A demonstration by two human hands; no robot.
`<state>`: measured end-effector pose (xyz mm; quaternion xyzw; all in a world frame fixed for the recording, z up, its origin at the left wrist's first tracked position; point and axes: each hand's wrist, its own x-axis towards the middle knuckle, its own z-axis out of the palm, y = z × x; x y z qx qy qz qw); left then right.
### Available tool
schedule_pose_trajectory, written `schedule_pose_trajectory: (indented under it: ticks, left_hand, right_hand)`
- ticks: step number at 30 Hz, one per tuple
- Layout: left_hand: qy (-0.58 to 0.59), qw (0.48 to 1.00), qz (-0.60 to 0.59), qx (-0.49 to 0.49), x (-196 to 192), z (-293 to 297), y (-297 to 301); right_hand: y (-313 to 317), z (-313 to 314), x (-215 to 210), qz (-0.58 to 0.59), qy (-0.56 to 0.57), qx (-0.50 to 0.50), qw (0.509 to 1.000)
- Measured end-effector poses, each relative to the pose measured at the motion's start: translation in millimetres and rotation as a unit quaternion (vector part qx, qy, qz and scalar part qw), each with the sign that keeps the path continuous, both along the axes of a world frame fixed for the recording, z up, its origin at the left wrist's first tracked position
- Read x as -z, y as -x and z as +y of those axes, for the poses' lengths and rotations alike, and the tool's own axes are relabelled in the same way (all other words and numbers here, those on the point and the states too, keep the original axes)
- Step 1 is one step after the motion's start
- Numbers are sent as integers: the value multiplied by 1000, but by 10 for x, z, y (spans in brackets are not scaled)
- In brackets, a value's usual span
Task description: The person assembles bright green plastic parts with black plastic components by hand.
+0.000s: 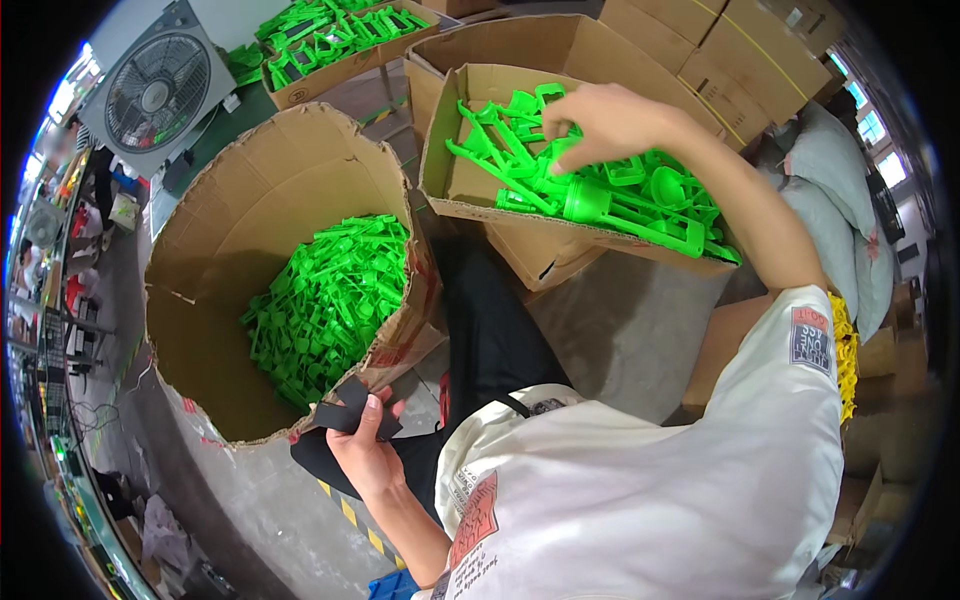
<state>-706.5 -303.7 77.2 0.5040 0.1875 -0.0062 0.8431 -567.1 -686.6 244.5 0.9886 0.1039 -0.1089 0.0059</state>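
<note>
My left hand (366,446) is closed around a few flat black pieces (345,408), thin and card-like, beside the rim of a big round-sided cardboard box (200,245). Inside that box lies a heap of small bright green plastic parts (325,300). My right hand (605,122) reaches over a shallower carton (455,190) at the upper right, its thumb and fingers apart and curved downward. Below it are larger green plastic parts, among them a cylindrical one with long prongs (588,202) and a round cup-shaped one (668,186). Whether my fingertips touch a part is hard to tell.
A box fan (155,88) stands at the upper left. Behind are cartons of green parts (345,42). Stacked sealed cartons (690,55) and pale sacks (830,165) line the right, near yellow parts (843,355). A cluttered workbench runs along the far left.
</note>
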Motion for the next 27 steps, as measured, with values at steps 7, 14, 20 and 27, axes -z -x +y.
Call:
schedule_pose_trajectory:
  ticks: [7, 14, 20, 27]
  left_hand:
    - [-51, 996, 46, -55, -2, 69, 120]
    - [22, 997, 25, -67, -72, 57, 149]
    - [1, 1000, -4, -11, -120, 81, 170]
    - [-28, 998, 4, 47, -152, 76, 304]
  right_hand:
    - [178, 121, 24, -175, -138, -10, 975]
    - [977, 489, -400, -304, -232, -178, 907]
    - [1077, 1190, 518, 278, -548, -409, 675]
    - [1401, 1680, 1947, 641, -532, -65, 550]
